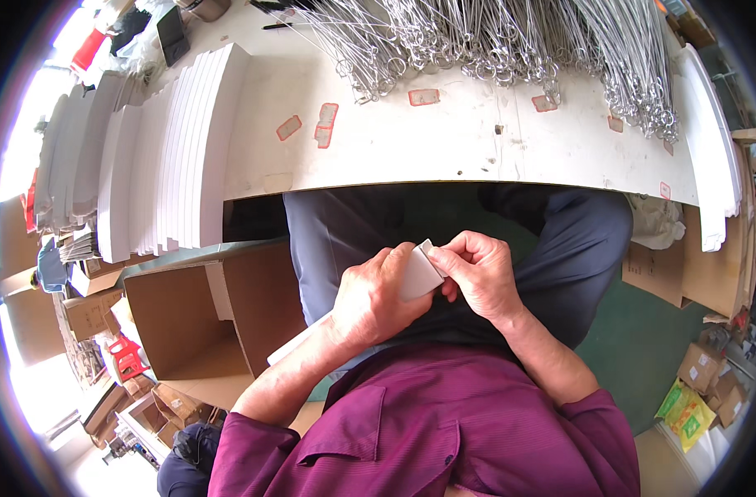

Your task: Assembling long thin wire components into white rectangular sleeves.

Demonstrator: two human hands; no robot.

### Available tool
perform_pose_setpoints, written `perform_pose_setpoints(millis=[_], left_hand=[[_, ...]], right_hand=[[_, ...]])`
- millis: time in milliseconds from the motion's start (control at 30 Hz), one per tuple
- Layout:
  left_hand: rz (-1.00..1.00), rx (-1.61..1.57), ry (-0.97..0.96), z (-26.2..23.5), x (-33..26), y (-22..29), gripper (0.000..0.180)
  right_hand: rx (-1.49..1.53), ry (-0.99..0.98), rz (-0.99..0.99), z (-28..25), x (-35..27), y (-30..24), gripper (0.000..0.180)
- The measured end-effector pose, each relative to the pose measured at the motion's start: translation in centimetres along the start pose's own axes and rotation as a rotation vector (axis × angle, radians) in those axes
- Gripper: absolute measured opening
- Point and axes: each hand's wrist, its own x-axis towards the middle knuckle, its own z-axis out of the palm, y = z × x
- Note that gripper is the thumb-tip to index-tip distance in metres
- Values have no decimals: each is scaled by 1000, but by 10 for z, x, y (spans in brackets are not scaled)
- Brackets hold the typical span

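Head view, the only 1. Both hands work over the lap, below the edge of the counter [477, 157].

Left hand [376, 294] wraps a flat white card [417, 277], fingers curled shut around its middle; the card's lower end pokes out past the wrist toward the lower left. Right hand [480, 269] pinches the card's upper corner, thumb and fingers closed on it. So the card sits between the 2 hands, above the grey trousers [345, 224], clear of the counter.

On the counter: a big pile of wire loops [494, 41] along the far edge, red-edged stickers [326, 124] scattered on the bare white top. Left of it, stacks of white sheets [187, 149] stand fanned out. An open cardboard box [195, 323] sits just beside the left knee, nothing visible inside. More boxes [709, 364] and a yellow-green bag [684, 410] lie on the green floor [643, 348] at right. Purple shirt [444, 431] fills the bottom.

Risks, as judged from this frame:
- Card is thin; the right-hand pinch sits on 1 corner only, so a hard pull could crease or tear that corner.
- Left hand hides most of the card, so a squeeze there could bend it.
- Held over the lap, not over the counter: a slip drops it on the trousers or floor, maybe into the box.
- Cannot tell whether the card is 1 layer or folded.
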Motion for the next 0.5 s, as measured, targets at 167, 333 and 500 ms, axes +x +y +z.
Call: perform_pose_setpoints(millis=[167, 333, 500], left_hand=[[-82, -13, -71, -2, 1, 2, 56], [-97, -9, -78, 1, 2, -1, 57], [-53, -29, 5, -2, 4, -8, 55]], right_hand=[[-134, 25, -75, 3, -1, 0, 19], [-331, 43, -266, 2, 0, 10, 16], [-436, 35, -471, 9, -6, 11, 18]])
